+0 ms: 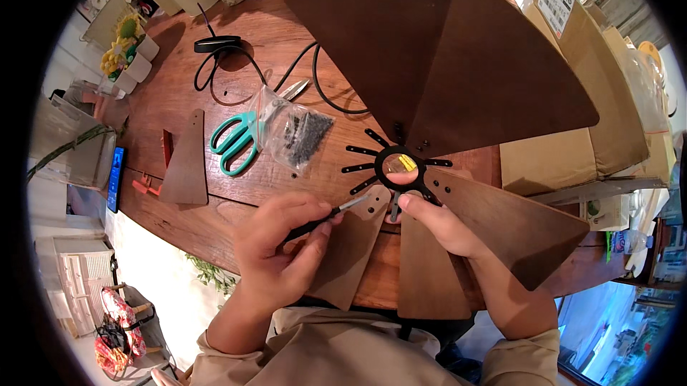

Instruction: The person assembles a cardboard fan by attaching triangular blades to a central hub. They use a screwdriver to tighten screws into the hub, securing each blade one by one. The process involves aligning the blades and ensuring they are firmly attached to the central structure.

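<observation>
"Head view: what are we holding?"

"Our left hand [283, 246] grips a screwdriver [316, 223], tip by a brown blade [351, 250]; our right hand [444, 227], thumb on top, holds a black hub [379, 164]."

"Where's that hub?"

"Toward the near edge of the table [265, 17], other blades [508, 218] around it, clear bag [308, 135] and teal scissors [227, 159] leftward."

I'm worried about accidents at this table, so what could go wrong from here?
The screwdriver in the left hand points toward the ring, near the thumb of the right hand; a slip might jab it.
The middle of the three near blades reaches the table's near edge, close to the shirt; leaning in could bump it.
</observation>
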Demonstrator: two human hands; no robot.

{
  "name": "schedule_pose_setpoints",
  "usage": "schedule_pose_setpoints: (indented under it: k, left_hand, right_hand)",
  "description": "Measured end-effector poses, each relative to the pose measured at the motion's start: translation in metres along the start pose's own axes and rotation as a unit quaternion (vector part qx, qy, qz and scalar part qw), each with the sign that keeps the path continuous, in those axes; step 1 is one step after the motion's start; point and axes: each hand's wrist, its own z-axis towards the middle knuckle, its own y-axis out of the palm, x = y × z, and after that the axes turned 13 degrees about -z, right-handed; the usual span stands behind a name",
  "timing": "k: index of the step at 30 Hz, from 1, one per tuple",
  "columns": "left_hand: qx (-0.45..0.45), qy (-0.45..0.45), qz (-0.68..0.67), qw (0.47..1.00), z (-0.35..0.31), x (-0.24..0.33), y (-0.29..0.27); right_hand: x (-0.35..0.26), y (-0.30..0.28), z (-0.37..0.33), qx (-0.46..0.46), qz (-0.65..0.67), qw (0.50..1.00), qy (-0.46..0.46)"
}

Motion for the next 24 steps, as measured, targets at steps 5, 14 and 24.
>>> schedule_pose_setpoints:
  k: [5, 14, 24]
  left_hand:
    - [0.004, -0.049, 0.047, 0.998, -0.006, 0.005, 0.000]
    - [-0.039, 0.011, 0.051, 0.998, -0.001, 0.010, 0.000]
    - [-0.064, 0.004, 0.047, 0.997, 0.004, 0.012, 0.012]
  right_hand:
    - [0.001, -0.003, 0.001, -0.012, -0.010, 1.000, -0.014]
    - [0.008, 0.000, -0.002, 0.002, 0.020, 0.999, -0.031]
    - [0.006, -0.001, 0.000, 0.003, -0.034, 0.999, -0.022]
